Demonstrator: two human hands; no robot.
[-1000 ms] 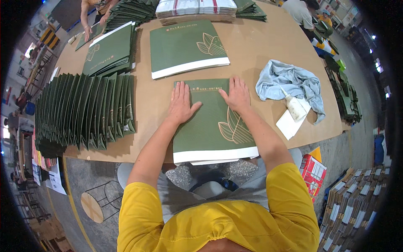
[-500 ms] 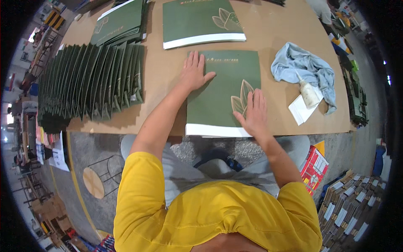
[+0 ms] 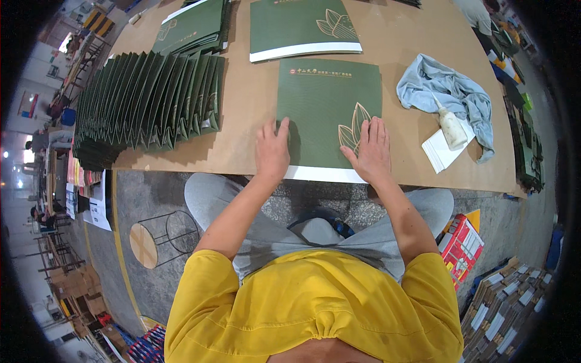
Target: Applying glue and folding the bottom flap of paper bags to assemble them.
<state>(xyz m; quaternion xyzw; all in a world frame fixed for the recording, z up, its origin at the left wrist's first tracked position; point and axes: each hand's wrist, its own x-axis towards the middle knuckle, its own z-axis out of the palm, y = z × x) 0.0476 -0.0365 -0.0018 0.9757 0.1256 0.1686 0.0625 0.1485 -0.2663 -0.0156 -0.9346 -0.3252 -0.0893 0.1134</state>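
Observation:
A green printed paper sheet (image 3: 322, 103) with a gold leaf outline and a white strip along its near edge lies flat in front of me; whether it is one sheet or a stack I cannot tell. Along its left edge, near the close corner, rests my left hand (image 3: 271, 148), fingers apart and holding nothing. My right hand (image 3: 373, 148) lies flat over the right edge beside the leaf print, its fingers stretched out. Just beyond is a similar pile of green sheets (image 3: 302, 27) with a white near edge.
Many folded green paper bags (image 3: 148, 100) stand in a row at the left, more green pieces (image 3: 190, 27) behind them. At the right lie a light-blue cloth (image 3: 445, 88), a glue bottle (image 3: 451, 128) and white paper (image 3: 437, 154). A round stool (image 3: 144, 246) stands on the floor.
My left hand has come from the sheet's far left part down to its near left edge. My right hand stays at the right edge. The view has shifted slightly.

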